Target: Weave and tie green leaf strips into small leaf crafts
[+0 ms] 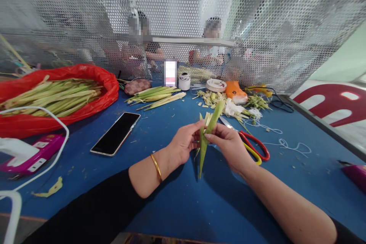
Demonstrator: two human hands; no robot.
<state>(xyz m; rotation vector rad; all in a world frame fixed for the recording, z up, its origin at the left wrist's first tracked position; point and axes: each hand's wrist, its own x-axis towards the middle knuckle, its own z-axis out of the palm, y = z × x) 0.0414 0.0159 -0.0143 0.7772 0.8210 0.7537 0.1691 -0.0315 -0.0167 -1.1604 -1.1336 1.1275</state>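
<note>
Both hands meet over the middle of the blue table, fingers pinched on pale green leaf strips that look like corn husk. My left hand (185, 141) grips a small bunch of husk strips (208, 119) from the left side. In my right hand (228, 143) is a longer, wider corn husk (206, 139), its pointed end hanging down toward me. Where the fingers overlap, parts of the strips are hidden. Scissors (264, 148) with red and yellow handles lie just right of my right hand, blades partly behind it.
A red plastic bag (113, 87) full of husks stands left. Nearby lie a phone (116, 134) and a purple power strip (37, 154) with a white cable. Farther back are loose husks (160, 97), scraps (210, 98), a tape roll (216, 85) and white string (286, 145). People sit behind the perforated screen.
</note>
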